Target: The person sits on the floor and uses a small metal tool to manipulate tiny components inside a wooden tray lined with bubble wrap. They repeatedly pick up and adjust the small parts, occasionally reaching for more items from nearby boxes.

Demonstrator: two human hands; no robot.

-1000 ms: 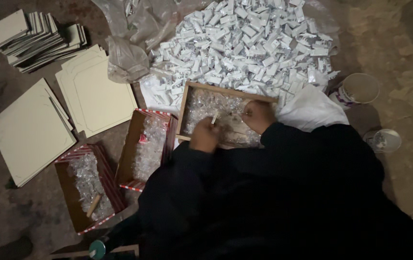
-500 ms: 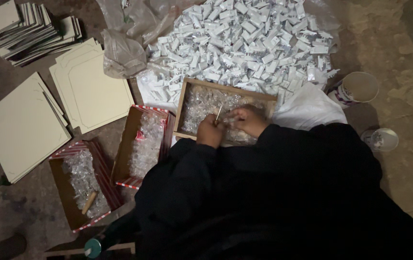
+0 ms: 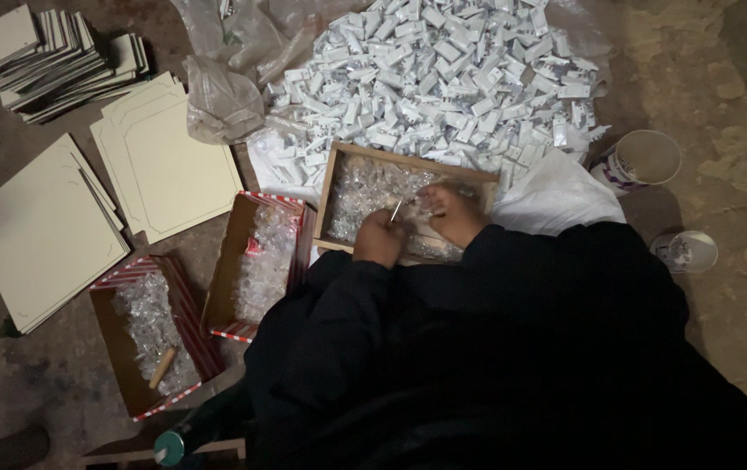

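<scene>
Head view, looking down: both hands work inside a shallow wooden tray (image 3: pixel 332 178) of clear-wrapped pieces on the floor. The left hand (image 3: pixel 380 237) has its grip closed on a thin pale stick (image 3: pixel 396 210), which slants up and right toward the right hand (image 3: pixel 454 211). The right hand lies just beside the tip, fingers curled on the wrappers; whether they pinch one cannot be told.

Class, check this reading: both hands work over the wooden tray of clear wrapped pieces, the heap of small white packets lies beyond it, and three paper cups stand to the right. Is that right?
Not quite. The head view shows two cups at the right, not three: a large paper cup and a smaller cup. The rest stands: the left hand and right hand are over the wooden tray, with the white packets beyond.
</scene>
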